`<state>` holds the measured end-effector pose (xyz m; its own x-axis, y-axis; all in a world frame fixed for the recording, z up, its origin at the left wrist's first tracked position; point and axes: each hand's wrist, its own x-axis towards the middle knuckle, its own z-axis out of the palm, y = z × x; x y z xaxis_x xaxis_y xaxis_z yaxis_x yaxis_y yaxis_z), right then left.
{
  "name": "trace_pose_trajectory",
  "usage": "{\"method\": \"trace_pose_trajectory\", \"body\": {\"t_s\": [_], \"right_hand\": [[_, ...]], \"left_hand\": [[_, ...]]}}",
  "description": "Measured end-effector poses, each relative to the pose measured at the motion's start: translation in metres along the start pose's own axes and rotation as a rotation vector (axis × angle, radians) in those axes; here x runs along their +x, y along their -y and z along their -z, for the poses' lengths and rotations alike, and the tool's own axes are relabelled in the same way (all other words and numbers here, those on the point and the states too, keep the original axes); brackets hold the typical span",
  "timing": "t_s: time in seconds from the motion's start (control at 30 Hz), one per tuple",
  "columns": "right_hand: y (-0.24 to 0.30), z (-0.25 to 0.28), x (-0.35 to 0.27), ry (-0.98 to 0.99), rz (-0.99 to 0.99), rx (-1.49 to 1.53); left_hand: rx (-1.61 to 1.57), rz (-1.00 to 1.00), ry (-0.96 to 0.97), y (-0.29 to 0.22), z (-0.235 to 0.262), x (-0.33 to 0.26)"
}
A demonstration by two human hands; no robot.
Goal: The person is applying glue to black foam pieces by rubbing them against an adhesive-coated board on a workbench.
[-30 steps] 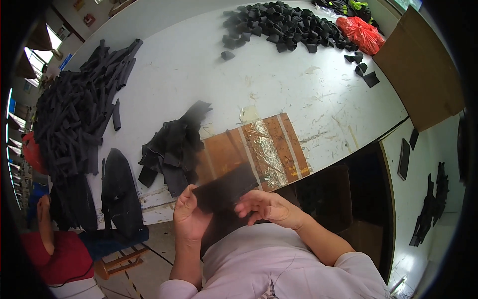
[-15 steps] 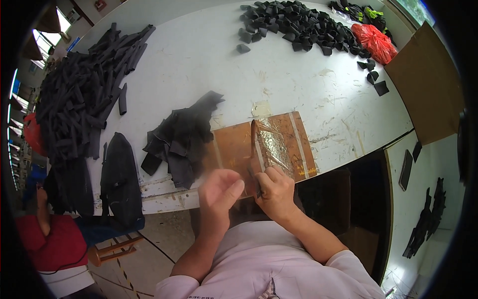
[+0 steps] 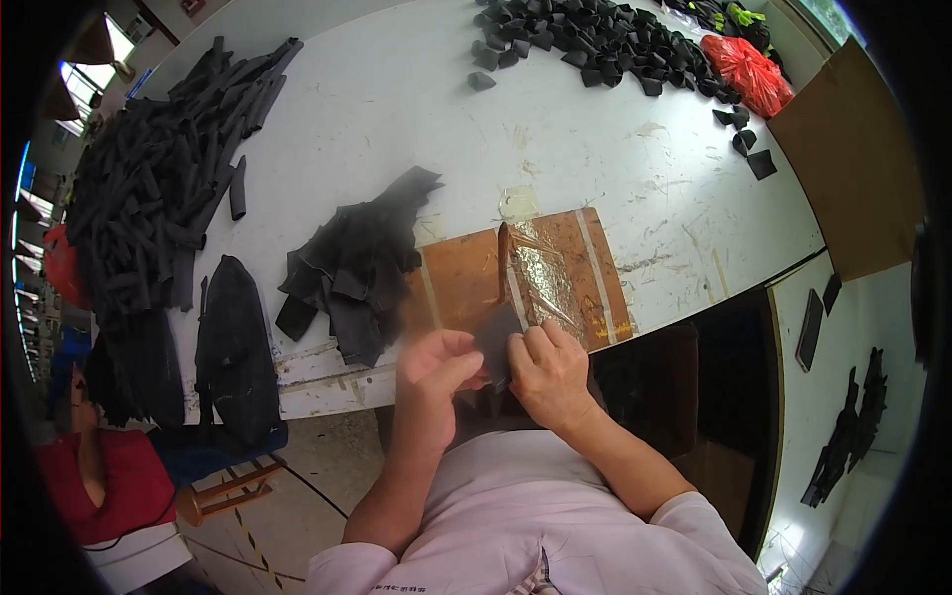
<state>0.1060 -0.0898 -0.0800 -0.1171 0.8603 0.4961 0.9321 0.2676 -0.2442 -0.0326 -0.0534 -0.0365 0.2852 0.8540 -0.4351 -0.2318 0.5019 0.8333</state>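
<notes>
A small dark grey fabric piece (image 3: 498, 340) is held up between my two hands, over the near edge of a brown board (image 3: 451, 283). My right hand (image 3: 550, 375) is closed, thumb and fingers pinching the piece's right side. My left hand (image 3: 428, 382) has its fingers curled at the piece's left edge; they look pinched on it, though the fingertips are partly blurred. On the board, clear shiny tape (image 3: 543, 273) covers a patch beside a raised brown strip (image 3: 504, 260). Flat black fabric pieces (image 3: 352, 268) lie heaped left of the board.
Long black strips (image 3: 149, 178) are piled at the left, behind a dark oblong bundle (image 3: 236, 347). Folded black pieces (image 3: 605, 45) spread at the far side, near a red plastic bag (image 3: 746, 74) and a cardboard sheet (image 3: 853, 169). A person in red (image 3: 109, 476) sits at the lower left.
The dark fabric piece now shows spread between my hands, up from the board's near edge. My left hand has come closer to my right, its fingers now at the piece.
</notes>
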Motion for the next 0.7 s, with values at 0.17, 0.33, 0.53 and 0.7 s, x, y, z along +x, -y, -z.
{"method": "trace_pose_trajectory", "body": {"t_s": [0.17,0.33,0.53,0.7], "right_hand": [[0.001,-0.001,-0.001,0.026,0.009,-0.024],[0.0,-0.002,-0.002,0.072,0.018,-0.027],[0.002,-0.001,0.002,0.103,-0.051,0.055],[0.006,0.0,0.002,0.123,-0.352,0.504]], "left_hand": [[-0.002,0.004,-0.02,0.0,0.003,0.001],[0.04,0.01,-0.007,0.006,0.009,0.002],[0.028,-0.003,-0.021,0.007,0.009,0.003],[0.13,-0.202,-0.071,0.012,0.007,0.004]]}}
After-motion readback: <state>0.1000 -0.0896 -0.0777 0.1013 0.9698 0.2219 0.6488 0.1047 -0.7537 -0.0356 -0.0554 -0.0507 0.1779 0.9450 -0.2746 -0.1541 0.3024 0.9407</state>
